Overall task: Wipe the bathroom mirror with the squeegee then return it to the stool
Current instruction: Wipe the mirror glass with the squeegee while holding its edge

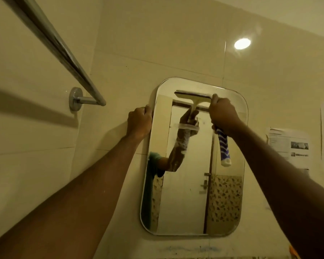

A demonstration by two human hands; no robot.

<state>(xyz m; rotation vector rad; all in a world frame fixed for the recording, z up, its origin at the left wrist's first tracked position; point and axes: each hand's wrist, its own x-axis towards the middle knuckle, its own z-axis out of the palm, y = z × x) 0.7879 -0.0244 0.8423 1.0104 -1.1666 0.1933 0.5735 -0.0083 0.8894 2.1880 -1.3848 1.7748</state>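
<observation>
A rounded rectangular mirror (pixel 193 184) hangs on the beige tiled wall. My right hand (pixel 223 114) is shut on the squeegee (pixel 223 146), whose blue-and-white handle hangs below my fist. Its blade presses flat against the glass near the mirror's top edge, and the glass reflects the blade together with my hand and forearm. My left hand (pixel 139 121) grips the mirror's left edge at upper height, fingers curled round the rim. The stool is not in view.
A chrome towel rail (pixel 51 43) juts from the wall at upper left, close to my left arm. Paper notices (pixel 288 146) are stuck to the tiles right of the mirror. A lamp reflection (pixel 242 43) glares on the wall above.
</observation>
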